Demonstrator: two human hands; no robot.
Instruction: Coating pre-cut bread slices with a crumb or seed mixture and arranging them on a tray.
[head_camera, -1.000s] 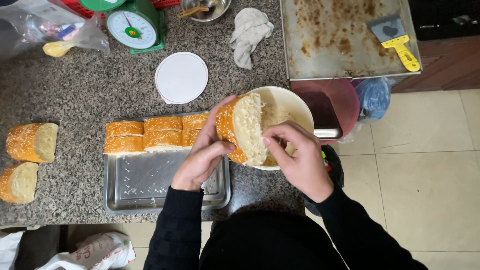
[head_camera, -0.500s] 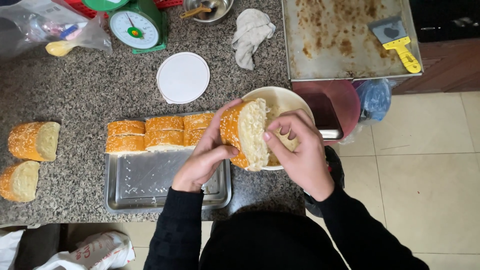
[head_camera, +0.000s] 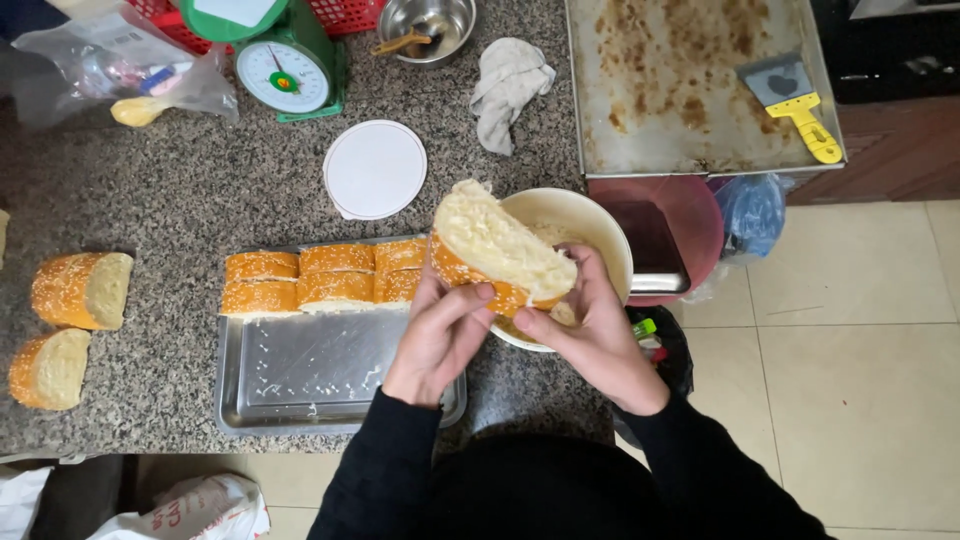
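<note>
Cradling crusty, fluffy-crumbed bread (head_camera: 500, 245), both hands

The table (head_camera: 150, 190) is speckled grey granite. On its near edge lies a steel tray (head_camera: 300, 375) with a row of sesame bread pieces (head_camera: 320, 275) along its far side. Two bread ends (head_camera: 65, 320) lie on the bare stone at the left, well apart from the tray. Beyond the tray lies a round white lid (head_camera: 375, 168). A green kitchen scale (head_camera: 285, 70), a clear plastic bag (head_camera: 120, 75), a red basket (head_camera: 340, 12), a steel bowl (head_camera: 430, 25) and a crumpled grey cloth (head_camera: 510, 85) stand along the far side. A cream bowl (head_camera: 590, 225) sits at the table's right edge, near a stained metal griddle (head_camera: 680, 90) bearing a yellow-handled scraper (head_camera: 800, 100).
</note>
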